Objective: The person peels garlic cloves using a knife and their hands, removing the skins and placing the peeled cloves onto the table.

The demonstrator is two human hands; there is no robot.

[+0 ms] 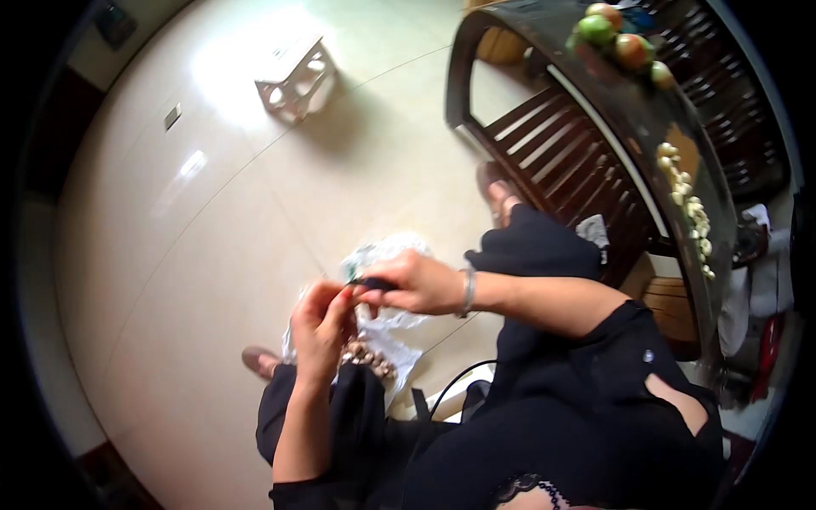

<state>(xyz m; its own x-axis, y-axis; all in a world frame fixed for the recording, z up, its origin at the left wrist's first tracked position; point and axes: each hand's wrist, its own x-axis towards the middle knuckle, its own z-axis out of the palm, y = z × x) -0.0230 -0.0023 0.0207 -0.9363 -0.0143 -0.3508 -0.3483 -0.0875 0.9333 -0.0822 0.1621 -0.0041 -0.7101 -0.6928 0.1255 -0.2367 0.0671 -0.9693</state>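
Note:
My right hand (416,285), a bracelet on its wrist, is closed around a small tool with a black handle (376,284). A bit of green shows near the handle's end; whether it has a blade I cannot make out. My left hand (319,323) is pinched, its fingertips meeting the tool's end. A small red spot shows at those fingertips, and what they hold is hidden. Below the hands lies a crumpled white plastic bag (399,348) with several small brownish-white lumps (370,359) in it.
At right stands a dark table (620,110) with a slatted shelf (561,144) beneath. On it lie green-red round fruits (631,51) and a line of small pale pieces (690,208). A white stool (297,81) stands on the tiled floor (212,246). My feet flank the bag.

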